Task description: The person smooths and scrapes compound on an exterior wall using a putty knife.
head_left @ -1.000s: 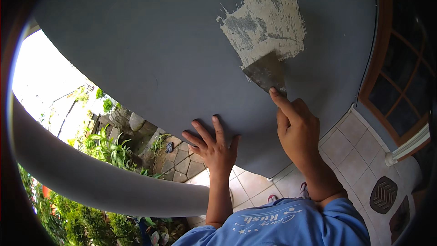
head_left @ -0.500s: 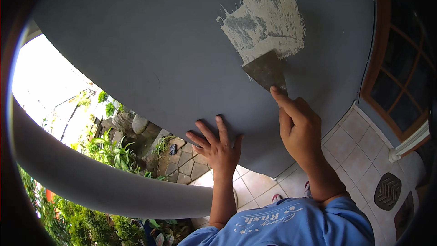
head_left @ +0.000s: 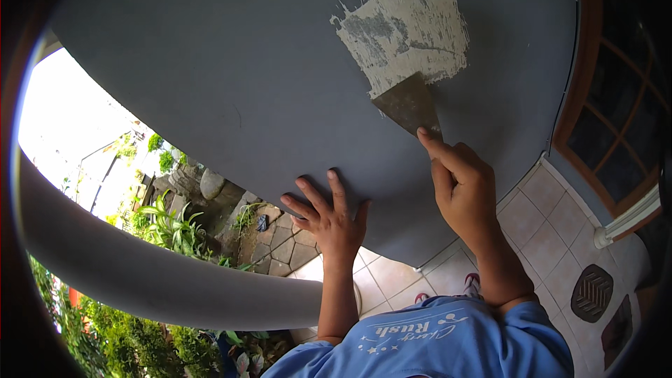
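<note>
My right hand [head_left: 467, 185] is closed round the handle of a putty knife [head_left: 409, 103], its index finger stretched along the blade. The wide blade edge rests on a grey wall [head_left: 210, 77] at the lower border of a whitish, rough patch of filler [head_left: 413, 28]. Grey shows through the patch in places, and its edges are streaky. Lower and to the left, my left hand [head_left: 334, 218] lies flat against the wall with its fingers spread. The handle of the putty knife is mostly hidden inside my right fist.
A thick, pale round column [head_left: 175, 287] crosses the lower left. Green plants [head_left: 168, 227] and paving stones [head_left: 283, 245] lie beyond it. Tiled floor [head_left: 539, 210] is below, with a dark mat [head_left: 592, 292] and a wood-framed window [head_left: 616, 119] at the right.
Little differs. Both hands and the putty knife keep nearly the same places on the wall, while the whole view has shifted slightly.
</note>
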The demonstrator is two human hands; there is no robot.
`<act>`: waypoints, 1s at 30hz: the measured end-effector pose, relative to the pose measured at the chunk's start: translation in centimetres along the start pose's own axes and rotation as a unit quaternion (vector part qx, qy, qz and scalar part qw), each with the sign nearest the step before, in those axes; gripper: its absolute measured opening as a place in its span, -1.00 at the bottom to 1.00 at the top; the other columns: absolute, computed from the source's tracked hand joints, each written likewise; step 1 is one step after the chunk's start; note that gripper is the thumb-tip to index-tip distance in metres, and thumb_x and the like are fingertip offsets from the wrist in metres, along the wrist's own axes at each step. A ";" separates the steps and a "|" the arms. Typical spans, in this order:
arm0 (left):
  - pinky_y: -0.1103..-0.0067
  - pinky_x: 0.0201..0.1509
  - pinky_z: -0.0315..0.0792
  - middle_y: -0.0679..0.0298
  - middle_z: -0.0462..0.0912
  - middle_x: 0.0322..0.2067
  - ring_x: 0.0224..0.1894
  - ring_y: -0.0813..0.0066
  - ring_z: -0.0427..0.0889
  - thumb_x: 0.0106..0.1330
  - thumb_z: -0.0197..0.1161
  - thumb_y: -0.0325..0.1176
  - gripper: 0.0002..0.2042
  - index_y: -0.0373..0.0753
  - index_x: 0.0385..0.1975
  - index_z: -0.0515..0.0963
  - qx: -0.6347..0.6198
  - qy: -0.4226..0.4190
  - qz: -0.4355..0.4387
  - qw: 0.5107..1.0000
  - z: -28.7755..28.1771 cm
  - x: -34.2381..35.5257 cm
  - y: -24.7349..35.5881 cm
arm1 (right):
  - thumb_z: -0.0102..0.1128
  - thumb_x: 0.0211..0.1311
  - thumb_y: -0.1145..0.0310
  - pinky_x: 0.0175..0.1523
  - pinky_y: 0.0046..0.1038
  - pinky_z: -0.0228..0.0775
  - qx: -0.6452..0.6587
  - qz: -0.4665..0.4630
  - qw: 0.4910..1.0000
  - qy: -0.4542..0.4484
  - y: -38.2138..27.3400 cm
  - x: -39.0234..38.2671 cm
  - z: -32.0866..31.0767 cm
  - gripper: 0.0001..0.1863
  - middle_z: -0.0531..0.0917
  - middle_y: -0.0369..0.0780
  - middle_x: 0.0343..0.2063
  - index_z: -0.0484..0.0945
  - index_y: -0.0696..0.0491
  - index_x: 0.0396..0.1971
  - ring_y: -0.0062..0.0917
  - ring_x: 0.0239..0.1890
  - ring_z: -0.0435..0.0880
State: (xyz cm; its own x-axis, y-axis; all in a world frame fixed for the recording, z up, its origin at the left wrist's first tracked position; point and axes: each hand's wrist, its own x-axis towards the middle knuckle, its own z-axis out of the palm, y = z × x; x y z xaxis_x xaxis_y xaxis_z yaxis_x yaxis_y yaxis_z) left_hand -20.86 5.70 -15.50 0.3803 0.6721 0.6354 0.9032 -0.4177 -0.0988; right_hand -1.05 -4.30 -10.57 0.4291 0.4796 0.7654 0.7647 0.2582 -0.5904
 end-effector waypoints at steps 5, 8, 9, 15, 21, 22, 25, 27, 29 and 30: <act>-0.47 0.10 -0.08 -0.28 -0.42 0.44 0.38 -0.62 -0.52 -0.05 0.50 0.13 0.14 0.11 0.49 -0.15 -0.006 -0.005 -0.008 1.000 -0.4 -0.1 0.7 | 0.17 0.21 0.54 -0.56 -0.39 0.37 -0.016 -0.061 0.996 0.066 -0.1 2.3 2.3 -0.54 0.42 -0.24 -0.62 0.58 -0.17 0.11 -0.41 -0.68 0.48; -0.47 0.11 -0.08 -0.28 -0.42 0.44 0.38 -0.62 -0.53 -0.04 0.50 0.14 0.14 0.13 0.49 -0.16 -0.023 0.016 0.011 1.000 0.2 0.4 -0.1 | 0.18 0.21 0.53 -0.58 -0.38 0.36 -0.014 -0.071 0.993 0.094 -1.0 3.4 2.7 -0.54 0.42 -0.24 -0.62 0.58 -0.18 0.11 -0.42 -0.70 0.48; -0.47 0.11 -0.08 -0.28 -0.42 0.44 0.38 -0.61 -0.53 -0.04 0.49 0.15 0.14 0.13 0.49 -0.16 -0.007 0.006 0.004 1.000 0.5 0.0 -0.4 | 0.18 0.21 0.52 -0.59 -0.38 0.36 -0.028 -0.058 0.995 0.076 -1.5 2.3 1.4 -0.54 0.42 -0.25 -0.62 0.58 -0.19 0.11 -0.42 -0.69 0.48; -0.47 0.10 -0.07 -0.29 -0.42 0.43 0.38 -0.61 -0.55 -0.03 0.48 0.17 0.13 0.13 0.49 -0.17 -0.004 -0.008 -0.003 1.000 0.3 -0.4 0.1 | 0.17 0.22 0.52 -0.59 -0.40 0.36 -0.088 -0.014 0.995 0.048 0.2 0.2 1.3 -0.54 0.41 -0.26 -0.64 0.58 -0.19 0.11 -0.45 -0.70 0.48; -0.45 0.02 0.05 -0.33 -0.29 0.42 0.35 -0.73 -0.41 0.06 0.41 0.17 0.02 0.14 0.48 -0.08 -0.007 0.014 0.013 1.000 0.3 0.0 -0.3 | 0.17 0.22 0.53 -0.59 -0.40 0.37 -0.043 -0.038 0.998 0.034 1.0 0.7 1.2 -0.52 0.40 -0.27 -0.64 0.57 -0.20 0.13 -0.46 -0.68 0.49; -0.44 0.02 0.06 -0.32 -0.29 0.42 0.35 -0.73 -0.41 0.06 0.41 0.17 0.02 0.14 0.48 -0.09 0.005 0.006 0.005 1.000 0.4 -0.2 -0.5 | 0.17 0.22 0.54 -0.59 -0.40 0.37 -0.071 -0.036 0.996 0.035 0.8 0.7 1.6 -0.52 0.40 -0.27 -0.64 0.57 -0.20 0.13 -0.46 -0.68 0.50; -0.44 0.07 0.01 -0.31 -0.35 0.43 0.36 -0.68 -0.46 0.02 0.44 0.17 0.06 0.12 0.48 -0.10 0.002 0.001 0.003 1.000 0.3 0.1 0.8 | 0.17 0.21 0.53 -0.60 -0.39 0.36 -0.047 -0.060 0.994 0.083 -0.2 3.1 2.6 -0.51 0.40 -0.27 -0.64 0.57 -0.21 0.13 -0.45 -0.69 0.49; -0.44 0.10 -0.05 -0.30 -0.40 0.43 0.38 -0.63 -0.50 -0.02 0.47 0.16 0.10 0.09 0.48 -0.11 -0.003 0.006 0.007 1.000 0.3 0.0 0.1 | 0.17 0.21 0.53 -0.60 -0.39 0.35 -0.045 -0.061 0.994 0.080 -1.0 2.9 2.0 -0.52 0.40 -0.27 -0.64 0.57 -0.21 0.12 -0.44 -0.70 0.48; -0.43 0.11 -0.06 -0.30 -0.40 0.43 0.38 -0.63 -0.50 -0.02 0.47 0.17 0.10 0.10 0.48 -0.11 0.010 0.013 0.013 1.000 1.1 -0.7 -0.6 | 0.17 0.21 0.52 -0.61 -0.38 0.35 -0.042 -0.071 0.994 0.076 -1.2 1.7 1.9 -0.53 0.40 -0.27 -0.64 0.58 -0.21 0.11 -0.43 -0.71 0.47; -0.43 0.11 -0.06 -0.30 -0.40 0.43 0.38 -0.63 -0.50 -0.02 0.47 0.17 0.10 0.10 0.48 -0.11 0.010 0.018 0.006 1.000 1.3 -0.7 -0.6 | 0.18 0.21 0.52 -0.61 -0.38 0.35 -0.050 -0.046 0.996 0.058 -0.9 0.3 1.6 -0.54 0.40 -0.27 -0.64 0.59 -0.20 0.10 -0.43 -0.71 0.47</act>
State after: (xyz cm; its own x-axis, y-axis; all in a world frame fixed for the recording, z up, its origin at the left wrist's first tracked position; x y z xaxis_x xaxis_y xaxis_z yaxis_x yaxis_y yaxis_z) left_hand -21.42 6.29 -16.89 0.3846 0.6436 0.6617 0.9024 -0.4130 -0.1228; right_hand -2.36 -3.09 -10.24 0.4028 0.3569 0.8428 0.8451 0.2085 -0.4922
